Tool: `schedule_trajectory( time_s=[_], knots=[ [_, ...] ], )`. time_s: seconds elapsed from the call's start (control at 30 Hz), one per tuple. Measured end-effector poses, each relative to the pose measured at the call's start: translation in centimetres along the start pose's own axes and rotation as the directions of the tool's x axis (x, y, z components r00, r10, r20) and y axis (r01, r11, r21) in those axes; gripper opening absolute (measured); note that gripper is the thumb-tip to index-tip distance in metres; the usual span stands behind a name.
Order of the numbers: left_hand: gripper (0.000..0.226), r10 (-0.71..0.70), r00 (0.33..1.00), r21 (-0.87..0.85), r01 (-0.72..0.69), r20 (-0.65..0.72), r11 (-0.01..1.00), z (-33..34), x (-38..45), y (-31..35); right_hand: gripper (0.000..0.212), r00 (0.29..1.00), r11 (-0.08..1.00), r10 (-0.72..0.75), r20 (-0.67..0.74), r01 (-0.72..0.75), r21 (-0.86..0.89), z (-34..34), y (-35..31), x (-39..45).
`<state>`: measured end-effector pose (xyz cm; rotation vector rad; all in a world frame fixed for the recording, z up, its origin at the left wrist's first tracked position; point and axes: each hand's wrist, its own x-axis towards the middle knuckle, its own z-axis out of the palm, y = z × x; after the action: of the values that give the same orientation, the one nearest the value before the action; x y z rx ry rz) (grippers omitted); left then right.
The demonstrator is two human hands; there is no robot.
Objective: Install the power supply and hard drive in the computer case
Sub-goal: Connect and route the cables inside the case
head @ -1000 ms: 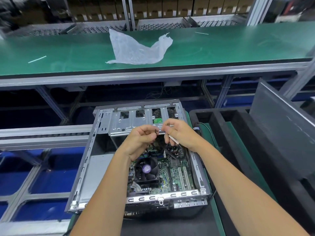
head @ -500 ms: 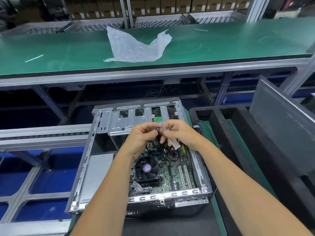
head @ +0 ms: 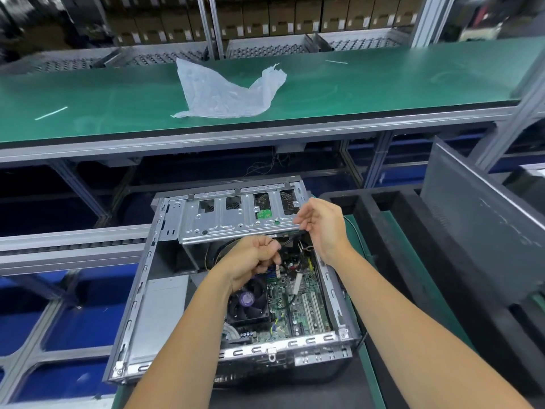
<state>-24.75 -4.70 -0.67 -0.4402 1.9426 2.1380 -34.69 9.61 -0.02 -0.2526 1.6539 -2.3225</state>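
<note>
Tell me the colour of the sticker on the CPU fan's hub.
Purple, on the black CPU fan; the head view shows it.

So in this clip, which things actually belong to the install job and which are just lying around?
Job:
- computer case
- drive cage
- black cable pinched by left hand
- right hand
- grey power supply

Lying about:
- plastic bag
- white strips on green bench
- black foam tray

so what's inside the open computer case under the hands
Inside the computer case: a green motherboard, a black cooler fan, a grey box at left. The left hand pinches a black cable. The hands and forearms hide part of the board.
</note>
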Motion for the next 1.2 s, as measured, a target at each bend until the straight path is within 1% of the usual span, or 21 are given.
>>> schedule_trajectory(
  time_s=[0.1,0.13,0.2,0.27,0.3,0.33,0.4,0.43,0.47,0.5,0.57,0.6,0.67,0.7,0.77,0.83,0.97,1.1,1.2],
  knots=[
    [0.031,-0.046,0.995,-0.06,0.041,-0.093,0.997,0.3,0.1,-0.1,0.036,1.0,1.0,-0.002,0.012,0.002,-0.017,0.0,-0.2,-0.2],
    [0.032,-0.045,0.99,-0.034,0.04,-0.134,0.999,0.5,0.1,-0.1,0.037,1.0,1.0,-0.003,0.017,0.004,-0.026,0.0,-0.2,-0.2],
    [0.034,0.009,0.978,0.117,0.016,-0.21,0.993,0.8,0.2,-0.5,0.036,1.0,1.0,-0.002,0.022,0.003,-0.03,0.0,-0.2,-0.3],
    [0.034,0.126,0.95,0.332,-0.025,-0.287,0.943,1.1,0.1,-0.9,0.035,1.0,0.999,-0.003,0.031,0.005,-0.042,0.0,-0.3,-0.3],
    [0.033,0.215,0.916,0.434,-0.05,-0.339,0.9,1.1,0.1,-1.1,0.035,0.999,0.999,-0.003,0.036,0.005,-0.052,0.0,-0.2,-0.2],
    [0.031,0.321,0.867,0.535,-0.076,-0.382,0.842,1.2,0.1,-1.2,0.034,0.999,0.998,-0.004,0.039,0.006,-0.063,0.0,-0.2,-0.2],
    [0.031,0.506,0.767,0.675,-0.132,-0.394,0.726,1.4,0.2,-1.2,0.033,0.999,0.996,-0.007,0.041,0.01,-0.085,0.0,-0.1,-0.2],
    [0.032,0.543,0.749,0.696,-0.155,-0.38,0.701,1.4,0.2,-1.1,0.033,0.999,0.996,-0.007,0.046,0.012,-0.092,0.0,-0.1,-0.2],
    [0.033,0.539,0.761,0.708,-0.153,-0.361,0.689,1.5,0.4,-1.1,0.033,0.999,0.995,-0.009,0.053,0.014,-0.095,0.0,-0.1,-0.2],
    [0.034,0.504,0.797,0.725,-0.125,-0.334,0.678,1.6,0.6,-1.2,0.033,0.998,0.995,-0.012,0.059,0.018,-0.097,0.0,-0.1,-0.2],
    [0.033,0.375,0.883,0.744,-0.045,-0.282,0.666,1.8,1.1,-1.6,0.035,0.997,0.994,-0.017,0.069,0.025,-0.104,-0.1,-0.1,-0.2],
    [0.031,0.301,0.911,0.706,-0.016,-0.281,0.708,2.0,1.4,-1.7,0.035,0.997,0.993,-0.019,0.073,0.027,-0.111,-0.1,-0.1,-0.2],
    [0.027,0.171,0.935,0.503,0.01,-0.312,0.864,2.6,1.7,-1.9,0.035,0.997,0.991,-0.02,0.081,0.031,-0.127,-0.1,-0.1,-0.3],
    [0.026,0.12,0.936,0.378,0.016,-0.332,0.926,2.8,1.8,-2.0,0.035,0.996,0.991,-0.021,0.083,0.032,-0.132,0.0,-0.1,-0.3],
    [0.024,0.035,0.924,0.154,0.026,-0.38,0.988,3.4,1.8,-2.1,0.034,0.996,0.988,-0.02,0.085,0.032,-0.149,0.0,-0.2,-0.3],
    [0.02,-0.032,0.905,-0.002,0.034,-0.423,0.999,3.9,2.0,-2.2,0.033,0.996,0.986,-0.021,0.09,0.036,-0.163,0.1,-0.2,-0.3],
    [0.016,-0.129,0.856,-0.202,0.029,-0.501,0.979,5.4,2.5,-1.9,0.035,0.995,0.981,-0.03,0.091,0.047,-0.19,0.2,-0.2,-0.4],
    [0.02,-0.175,0.815,-0.338,-0.027,-0.552,0.941,6.3,2.8,-1.5,0.036,0.996,0.975,-0.029,0.086,0.047,-0.216,0.2,-0.2,-0.4],
    [0.019,-0.196,0.795,-0.367,-0.035,-0.573,0.93,6.6,2.9,-1.3,0.035,0.996,0.975,-0.023,0.087,0.042,-0.22,0.2,-0.2,-0.4]
  ],
)
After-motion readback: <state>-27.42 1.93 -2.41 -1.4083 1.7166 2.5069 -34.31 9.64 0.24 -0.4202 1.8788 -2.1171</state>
